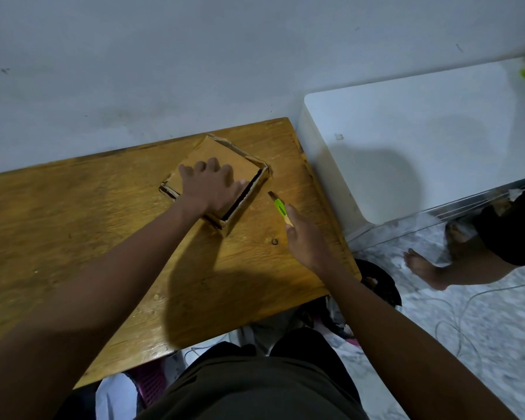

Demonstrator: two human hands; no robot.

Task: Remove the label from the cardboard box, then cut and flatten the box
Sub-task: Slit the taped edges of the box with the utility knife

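We've got the left hand point(214, 189) spread flat, pressing the cardboard box point(225, 165) onto the table point(88, 237), w/ the right hand point(305, 241) gripping the cutter point(281, 209) just right of it (blade out), so a slip could nick the thumb.

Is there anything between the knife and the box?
No, in the head view only bare wooden table shows between the cutter's tip and the cardboard box. They are close but apart.

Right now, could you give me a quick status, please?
Left hand flat on cardboard box. Right hand holds green cutter, blade clear of box. Nothing blocking.
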